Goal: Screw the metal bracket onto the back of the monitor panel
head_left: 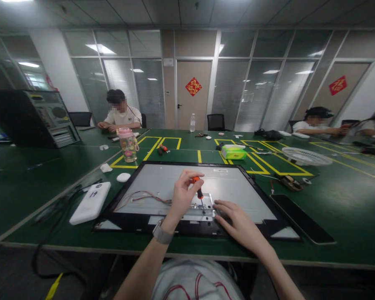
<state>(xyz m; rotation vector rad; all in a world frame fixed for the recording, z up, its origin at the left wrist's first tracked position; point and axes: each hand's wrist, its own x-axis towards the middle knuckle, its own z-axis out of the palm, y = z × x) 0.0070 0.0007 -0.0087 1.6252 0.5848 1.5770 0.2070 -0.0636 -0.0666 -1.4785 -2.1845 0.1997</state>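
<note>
A monitor panel (237,187) lies face down on the green table (346,216), its grey metal back up inside a black frame. My left hand (183,193) is closed round a small screwdriver (199,189) with an orange and black handle, held upright with its tip on a metal circuit cover (208,202) near the panel's front edge. My right hand (236,221) rests flat on the panel beside that cover, fingers stretched out. Thin coloured wires (143,196) run left from the cover.
A white power bank (90,202) lies left of the panel, a black phone (301,216) to its right. Further back stand a pink-lidded bottle (128,143), a green tissue pack (234,152), a white fan grille (306,156) and an open computer case (34,118). Other people sit at the far side.
</note>
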